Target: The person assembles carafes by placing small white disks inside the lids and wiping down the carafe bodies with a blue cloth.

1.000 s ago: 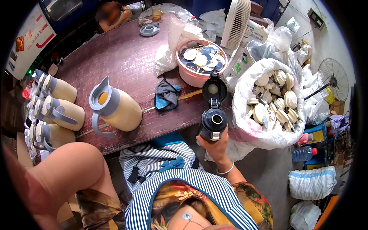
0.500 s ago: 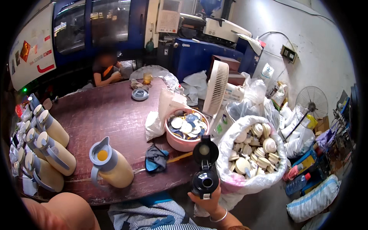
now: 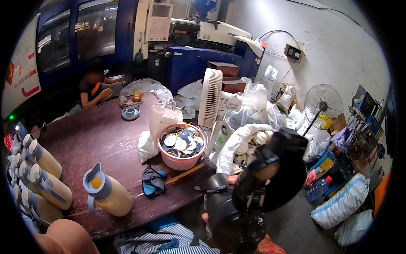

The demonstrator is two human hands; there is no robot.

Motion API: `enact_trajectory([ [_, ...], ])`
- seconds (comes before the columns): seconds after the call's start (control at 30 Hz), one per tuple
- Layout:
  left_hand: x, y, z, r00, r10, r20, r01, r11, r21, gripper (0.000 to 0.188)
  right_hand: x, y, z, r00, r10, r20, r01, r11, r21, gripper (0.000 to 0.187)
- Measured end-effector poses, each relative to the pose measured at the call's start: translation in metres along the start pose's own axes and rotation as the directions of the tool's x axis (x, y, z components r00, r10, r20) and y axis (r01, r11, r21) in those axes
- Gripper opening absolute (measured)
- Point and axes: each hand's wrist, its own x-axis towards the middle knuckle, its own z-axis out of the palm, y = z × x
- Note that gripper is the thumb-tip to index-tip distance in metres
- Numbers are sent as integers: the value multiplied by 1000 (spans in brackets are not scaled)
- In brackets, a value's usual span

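A black drinking bottle [image 3: 224, 211] with its hinged lid open is raised close to me at the lower right, tilted and slightly blurred. My right hand [image 3: 206, 219] is closed round it; only a few fingertips show past its sides. My left hand is out of view; bare skin of a limb shows at the lower left. Nearest the bottle on the table lies a dark grey and blue cloth [image 3: 153, 181]. Farther left stands a cream thermos jug [image 3: 113, 198] with a grey spout and handle, an amber disc showing in its mouth.
Several similar jugs [image 3: 55, 189] line the table's left side. A pink tub [image 3: 182, 161] of round parts stands at its right edge, beside a white sack [image 3: 228, 146] of cream lids. A white fan [image 3: 210, 97] stands behind. Across the table [image 3: 93, 135], another person [image 3: 94, 91] handles a small object.
My right hand has lifted the black bottle nearer and tilted it, so it now covers part of the sack. The view has turned rightward. The other person's arm has stretched out.
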Motion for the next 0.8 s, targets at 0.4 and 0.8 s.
enact_trajectory([
  [0.4,12,-21,38,996,-25,86,35,993,-112,45,32,-3,-45,988,-131,84,148,955,-258,96],
  [0.8,13,-26,56,993,-42,107,56,990,-129,47,45,21,-52,964,-265,-31,231,888,-398,92],
])
